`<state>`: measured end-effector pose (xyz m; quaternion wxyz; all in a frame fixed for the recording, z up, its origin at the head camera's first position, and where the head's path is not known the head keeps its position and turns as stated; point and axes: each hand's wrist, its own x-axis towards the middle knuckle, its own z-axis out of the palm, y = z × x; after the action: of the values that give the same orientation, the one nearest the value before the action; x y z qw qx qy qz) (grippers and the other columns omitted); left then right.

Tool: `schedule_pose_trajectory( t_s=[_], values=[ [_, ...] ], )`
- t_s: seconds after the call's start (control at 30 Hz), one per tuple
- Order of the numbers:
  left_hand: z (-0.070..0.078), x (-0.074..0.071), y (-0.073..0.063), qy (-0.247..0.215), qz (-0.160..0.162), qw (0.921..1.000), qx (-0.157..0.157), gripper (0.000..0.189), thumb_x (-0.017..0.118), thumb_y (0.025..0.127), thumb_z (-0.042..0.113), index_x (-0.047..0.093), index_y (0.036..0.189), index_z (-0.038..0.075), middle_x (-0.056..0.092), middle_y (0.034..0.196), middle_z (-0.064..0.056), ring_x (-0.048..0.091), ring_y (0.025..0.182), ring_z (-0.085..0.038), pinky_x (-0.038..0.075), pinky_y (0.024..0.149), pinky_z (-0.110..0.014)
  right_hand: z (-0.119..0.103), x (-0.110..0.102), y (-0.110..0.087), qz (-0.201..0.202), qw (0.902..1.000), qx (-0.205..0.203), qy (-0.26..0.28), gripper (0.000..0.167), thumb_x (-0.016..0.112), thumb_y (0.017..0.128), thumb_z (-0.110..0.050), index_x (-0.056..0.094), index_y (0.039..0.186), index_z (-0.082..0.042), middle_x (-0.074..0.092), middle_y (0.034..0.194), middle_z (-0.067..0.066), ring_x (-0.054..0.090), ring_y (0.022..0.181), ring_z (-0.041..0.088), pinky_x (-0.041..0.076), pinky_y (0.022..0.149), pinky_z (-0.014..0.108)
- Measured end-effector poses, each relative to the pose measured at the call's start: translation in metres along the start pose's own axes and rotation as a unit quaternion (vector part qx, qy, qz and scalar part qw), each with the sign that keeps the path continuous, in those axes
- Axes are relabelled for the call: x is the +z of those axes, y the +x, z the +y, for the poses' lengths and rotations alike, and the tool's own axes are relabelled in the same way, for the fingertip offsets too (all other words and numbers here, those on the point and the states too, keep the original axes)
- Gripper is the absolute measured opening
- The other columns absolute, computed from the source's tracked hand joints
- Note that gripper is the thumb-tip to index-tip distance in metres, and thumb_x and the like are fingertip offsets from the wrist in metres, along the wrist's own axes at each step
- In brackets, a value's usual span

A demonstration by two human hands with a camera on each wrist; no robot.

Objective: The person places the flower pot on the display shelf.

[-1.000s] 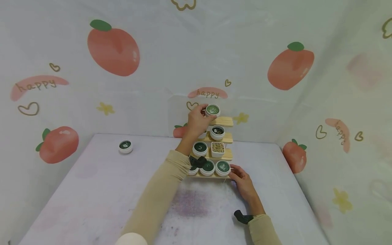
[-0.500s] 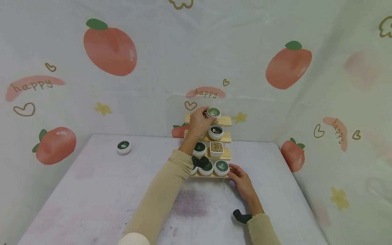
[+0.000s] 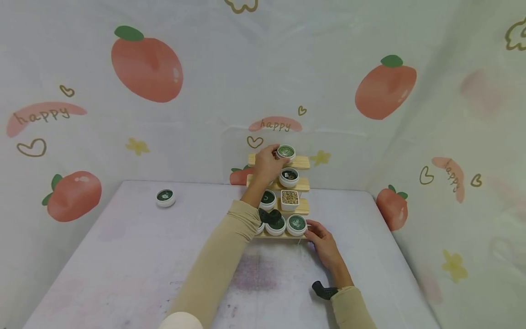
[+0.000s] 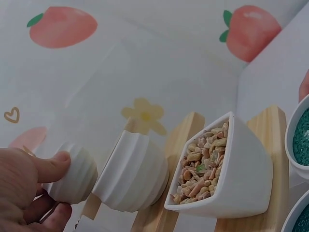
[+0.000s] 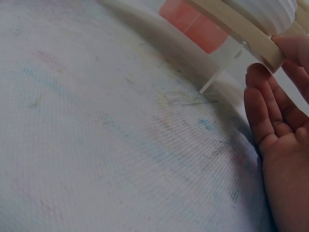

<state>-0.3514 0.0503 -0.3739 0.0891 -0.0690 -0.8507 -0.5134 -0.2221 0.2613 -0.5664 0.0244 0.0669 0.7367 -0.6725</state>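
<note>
My left hand (image 3: 267, 165) grips a small round white pot (image 3: 286, 153) with a green filling, right at the top board of a four-tier wooden stand (image 3: 303, 162). Thumb and fingers hold its ribbed side (image 4: 79, 176) in the left wrist view. At the stand's lower right, my right hand (image 3: 326, 249) pinches the end of the bottom board (image 5: 265, 55), thumb above and fingers below. Lower boards carry a dark-filled round pot (image 3: 289, 178), a square white pot of small pebbles (image 4: 246, 179), and several green-filled round pots (image 3: 297, 225). My left forearm hides part of the stand's left side.
Another green-filled white pot (image 3: 165, 198) stands alone on the table at the back left. A pale stained cloth (image 3: 135, 256) covers the table. Behind the stand hangs a white curtain (image 3: 263, 68) printed with red fruit. A clear support (image 5: 217, 72) shows under the bottom board.
My left hand has lowered the pot slightly to the top board. The right hand keeps its hold on the bottom board. The head view has shifted a little.
</note>
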Motion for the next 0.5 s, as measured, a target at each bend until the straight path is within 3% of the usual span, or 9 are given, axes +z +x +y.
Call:
schedule_pose_trajectory(
  t_s=[0.5],
  values=[
    [0.0007, 0.0037, 0.0016, 0.017, -0.010, 0.9998, 0.002, 0.058, 0.072, 0.096, 0.027, 0.054, 0.147, 0.007, 0.070, 0.129, -0.013, 0.067, 0.115, -0.024, 0.056, 0.099, -0.039, -0.0054, 0.0020, -0.0020, -0.002, 0.9999, 0.013, 0.004, 0.039, 0.064, 0.099, -0.009, 0.058, 0.137, -0.006, 0.067, 0.104, -0.008, 0.061, 0.096, 0.008, 0.051, 0.083, 0.021]
  ],
)
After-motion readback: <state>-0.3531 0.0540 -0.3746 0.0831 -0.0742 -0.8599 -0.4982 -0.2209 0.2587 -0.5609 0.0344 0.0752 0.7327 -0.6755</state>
